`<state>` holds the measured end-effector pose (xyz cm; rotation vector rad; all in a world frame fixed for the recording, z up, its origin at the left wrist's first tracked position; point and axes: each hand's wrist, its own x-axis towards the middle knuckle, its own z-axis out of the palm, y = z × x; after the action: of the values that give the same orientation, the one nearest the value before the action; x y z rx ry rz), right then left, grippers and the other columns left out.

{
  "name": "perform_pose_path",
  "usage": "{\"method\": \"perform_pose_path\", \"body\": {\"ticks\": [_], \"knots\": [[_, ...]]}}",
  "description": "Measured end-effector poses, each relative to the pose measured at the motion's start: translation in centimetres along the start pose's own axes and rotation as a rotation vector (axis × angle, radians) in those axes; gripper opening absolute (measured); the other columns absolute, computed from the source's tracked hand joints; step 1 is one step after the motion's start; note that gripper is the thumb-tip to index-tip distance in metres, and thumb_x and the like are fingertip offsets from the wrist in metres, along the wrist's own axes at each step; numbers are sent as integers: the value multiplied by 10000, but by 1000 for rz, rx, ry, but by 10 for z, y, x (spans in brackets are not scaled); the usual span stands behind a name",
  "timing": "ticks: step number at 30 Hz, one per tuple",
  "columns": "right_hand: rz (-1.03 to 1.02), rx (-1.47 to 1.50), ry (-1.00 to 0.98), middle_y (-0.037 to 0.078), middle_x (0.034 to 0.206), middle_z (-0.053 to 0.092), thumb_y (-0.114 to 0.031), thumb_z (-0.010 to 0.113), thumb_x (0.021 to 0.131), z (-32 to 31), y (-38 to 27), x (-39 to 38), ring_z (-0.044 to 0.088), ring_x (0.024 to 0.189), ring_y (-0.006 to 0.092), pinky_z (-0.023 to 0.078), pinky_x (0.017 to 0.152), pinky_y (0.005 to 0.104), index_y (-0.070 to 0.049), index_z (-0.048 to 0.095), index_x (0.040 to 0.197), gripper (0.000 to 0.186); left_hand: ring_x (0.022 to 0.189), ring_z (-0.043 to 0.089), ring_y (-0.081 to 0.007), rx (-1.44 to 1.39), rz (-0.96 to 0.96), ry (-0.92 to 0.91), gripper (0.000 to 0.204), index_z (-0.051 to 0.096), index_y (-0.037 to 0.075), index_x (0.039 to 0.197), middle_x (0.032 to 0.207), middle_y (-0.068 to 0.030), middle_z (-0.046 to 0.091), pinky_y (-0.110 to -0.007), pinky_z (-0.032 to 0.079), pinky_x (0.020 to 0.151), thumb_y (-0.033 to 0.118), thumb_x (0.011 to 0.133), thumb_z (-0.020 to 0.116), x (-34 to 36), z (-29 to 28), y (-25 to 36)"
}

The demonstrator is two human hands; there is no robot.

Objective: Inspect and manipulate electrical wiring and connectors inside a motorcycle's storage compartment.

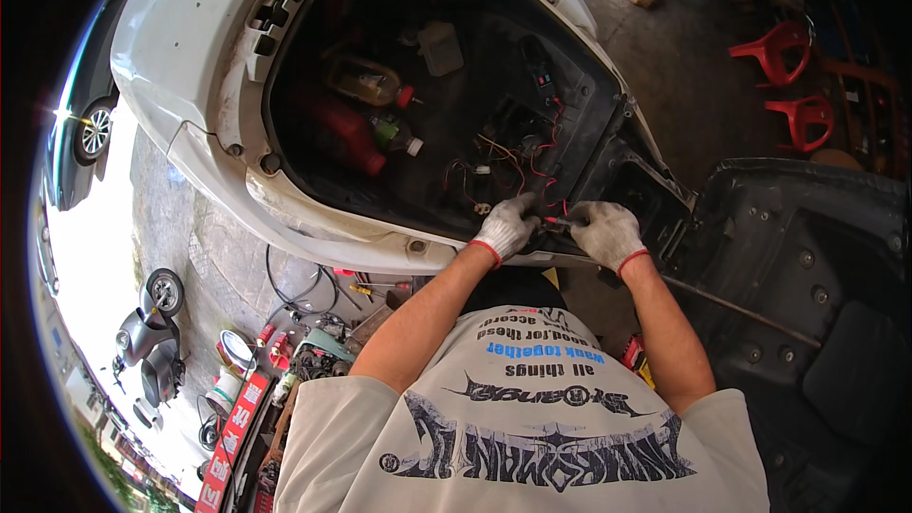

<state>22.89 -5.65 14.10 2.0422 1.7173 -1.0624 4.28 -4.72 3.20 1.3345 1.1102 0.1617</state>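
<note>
The person's gloved hands meet low at the near rim of the storage compartment [446, 214]. The right hand [608, 232] is nearly closed, thumb and fingers pinching one end of a slim red-tipped piece [553, 220], which lies between the two hands. The left hand [509, 227] has its fingers curled and fingertips drawn together close to the piece's other end; whether it grips anything cannot be told.

The piece looks very light, stiff along its body and smooth enough to turn under knit gloves, so the firm barrel should make the safest hold. The thin red wires [541, 166] just beyond look soft and springy, and likely to suffer if pulled; a small white connector [483, 170] there seems best held by its housing.

The compartment is dark and deep, its floor poorly lit. Farther in lie a dark handheld device [538, 65], a green-labelled bottle [389, 133], a red bottle [347, 138] and a yellowish bottle [366, 82]. White bodywork [180, 47] curves around it; the dark seat [807, 247] is swung open to the right.

On the concrete floor [228, 199], tools [370, 287] lie to the left. Farther off stand a grey scooter [157, 351], red chairs [779, 52] and a car [81, 138].
</note>
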Motion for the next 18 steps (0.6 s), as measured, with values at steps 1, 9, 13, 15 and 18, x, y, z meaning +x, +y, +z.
{"method": "perform_pose_path", "body": {"ticks": [1, 9, 13, 15, 18], "knots": [[1, -21, -29, 118, 1050, 699, -285, 584, 805, -2, -1, 1, 626, 1067, 303, 470, 950, 397, -138, 725, 1015, 292, 1181, 559, -367, 18, 11, -15, 444, 566, -16, 1251, 1238, -242, 598, -400, 448, 998, 202, 868, 622, -2, -2, 3], [35, -31, -85, 135, 1077, 690, -306, 587, 814, -11, -2, 6, 613, 1093, 313, 465, 964, 401, -129, 722, 1042, 319, 1087, 583, -386, -7, 105, -111, 334, 625, 36, 1170, 1128, -223, 632, -429, 475, 925, 201, 880, 601, -4, 0, 4], [28, -48, -88, 133, 1129, 674, -304, 587, 817, -10, -2, 7, 598, 1124, 308, 453, 985, 398, -123, 711, 1072, 337, 939, 661, -316, 14, 170, -89, 330, 632, 24, 1185, 1022, -182, 679, -369, 510, 828, 164, 886, 636, -3, 4, -5], [40, -41, -108, 131, 1142, 669, -304, 586, 819, -12, -5, 6, 593, 1133, 307, 449, 991, 398, -122, 708, 1079, 340, 949, 656, -324, 17, 205, -70, 319, 638, 17, 1169, 1010, -183, 679, -375, 509, 833, 168, 888, 637, -3, 7, -11], [58, -29, -127, 131, 1152, 665, -304, 583, 823, -12, -5, 5, 588, 1141, 306, 446, 995, 398, -119, 706, 1081, 340, 984, 641, -345, 82, 243, -44, 311, 648, 23, 1152, 1034, -196, 670, -388, 507, 850, 194, 892, 640, -5, 6, -6]]}}
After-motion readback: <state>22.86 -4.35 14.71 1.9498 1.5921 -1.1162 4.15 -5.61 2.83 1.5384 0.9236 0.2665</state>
